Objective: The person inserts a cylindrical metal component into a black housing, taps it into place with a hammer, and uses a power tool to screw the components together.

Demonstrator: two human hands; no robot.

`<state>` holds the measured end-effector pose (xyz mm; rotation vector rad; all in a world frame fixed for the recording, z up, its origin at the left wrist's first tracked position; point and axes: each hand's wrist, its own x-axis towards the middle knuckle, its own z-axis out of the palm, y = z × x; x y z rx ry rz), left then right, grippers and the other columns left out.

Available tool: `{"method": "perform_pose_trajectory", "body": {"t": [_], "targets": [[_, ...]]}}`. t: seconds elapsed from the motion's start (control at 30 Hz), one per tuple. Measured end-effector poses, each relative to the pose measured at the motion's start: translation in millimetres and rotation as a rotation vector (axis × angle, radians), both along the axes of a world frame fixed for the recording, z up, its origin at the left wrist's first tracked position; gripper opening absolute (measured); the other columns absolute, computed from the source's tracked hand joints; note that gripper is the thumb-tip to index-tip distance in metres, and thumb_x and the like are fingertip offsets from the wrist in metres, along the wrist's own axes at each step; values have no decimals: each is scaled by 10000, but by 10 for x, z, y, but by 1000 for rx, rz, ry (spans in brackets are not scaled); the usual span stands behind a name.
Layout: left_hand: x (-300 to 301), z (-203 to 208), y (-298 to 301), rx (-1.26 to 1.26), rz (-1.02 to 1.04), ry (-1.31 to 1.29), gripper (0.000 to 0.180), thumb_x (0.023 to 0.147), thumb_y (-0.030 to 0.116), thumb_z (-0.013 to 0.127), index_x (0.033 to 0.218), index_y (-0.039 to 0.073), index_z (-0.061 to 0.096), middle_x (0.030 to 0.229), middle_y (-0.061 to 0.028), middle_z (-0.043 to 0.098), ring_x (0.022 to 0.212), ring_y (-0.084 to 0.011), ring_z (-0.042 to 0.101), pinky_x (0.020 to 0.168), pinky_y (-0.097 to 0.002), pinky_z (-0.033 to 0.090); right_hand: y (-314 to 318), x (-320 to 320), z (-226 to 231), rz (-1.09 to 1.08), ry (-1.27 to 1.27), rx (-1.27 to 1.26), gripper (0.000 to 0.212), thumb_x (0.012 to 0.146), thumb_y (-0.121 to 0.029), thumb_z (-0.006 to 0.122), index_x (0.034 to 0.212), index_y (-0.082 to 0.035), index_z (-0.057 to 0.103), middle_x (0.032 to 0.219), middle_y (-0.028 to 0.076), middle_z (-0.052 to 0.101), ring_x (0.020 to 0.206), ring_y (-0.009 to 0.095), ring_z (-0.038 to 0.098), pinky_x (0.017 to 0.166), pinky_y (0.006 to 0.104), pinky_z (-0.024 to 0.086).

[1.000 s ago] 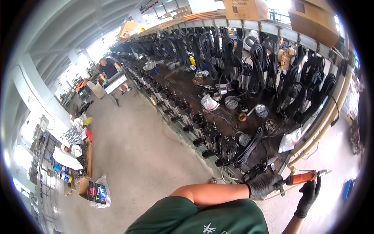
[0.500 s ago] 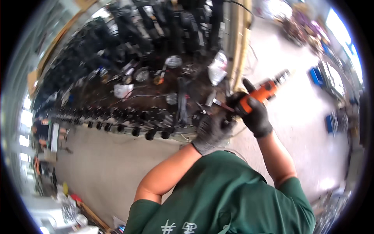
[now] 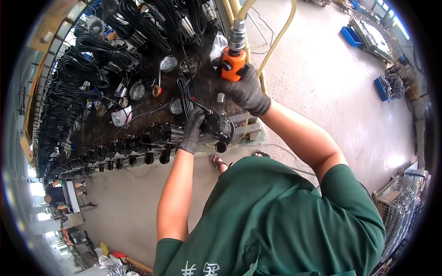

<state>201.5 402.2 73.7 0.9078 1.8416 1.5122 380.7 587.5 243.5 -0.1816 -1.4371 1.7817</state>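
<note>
In my gloved right hand [image 3: 248, 92] is an orange air screwdriver [image 3: 232, 66], held above the bench. Its silver hose fitting [image 3: 237, 36] points up and away, joined to a yellow hose. The tip end is hidden behind my glove. My gloved left hand [image 3: 192, 131] closes on the side of a black pump [image 3: 217, 123] at the bench's near right corner; its round outlet [image 3: 221, 146] faces me. A bundled black cable [image 3: 185, 94] lies just beyond that hand. A small silver block [image 3: 221, 98] sits between the pump and my right hand.
Dishes of small metal parts [image 3: 137, 90], [image 3: 168, 63] and a plastic bag [image 3: 121, 117] lie on the dark bench. Several pumps line its near edge. Coiled black cables [image 3: 92, 41] crowd the far side. Blue crates [image 3: 351, 36] stand on the floor at right.
My right hand has swung the screwdriver left and away over the bench, its fitting turning upward. My left hand has moved left and up, onto the pump. The whole view has shifted.
</note>
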Motion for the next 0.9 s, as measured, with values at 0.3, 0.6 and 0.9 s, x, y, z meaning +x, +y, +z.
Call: {"method": "perform_pose_trajectory", "body": {"t": [0.3, 0.6, 0.9], "targets": [[-257, -657, 22, 3, -133, -160, 565, 1050, 448, 525, 1419, 25, 582, 1387, -59, 606, 1293, -175, 520, 1148, -320, 362, -126, -284, -298, 179, -43, -84, 393, 816, -32, 764, 1188, -26, 636, 983, 21, 695, 880, 119, 653, 803, 297, 567], [-181, -624, 74, 54, -140, -23, 625, 1063, 556, 417, 1352, 32, 598, 1298, -69, 628, 1219, -169, 558, 1099, -318, 413, -161, -406, -187, 88, -166, 317, 243, 861, -81, 766, 1074, -40, 659, 822, 8, 647, 766, 89, 593, 707, 296, 533], [-185, -529, 89, 33, -221, -69, 605, 1070, 537, 392, 1314, 30, 612, 1279, -84, 639, 1213, -197, 572, 1097, -337, 422, -245, -353, -106, 53, -223, 264, 321, 862, -79, 771, 1165, -48, 669, 913, 14, 709, 858, 101, 654, 795, 296, 556]]}}
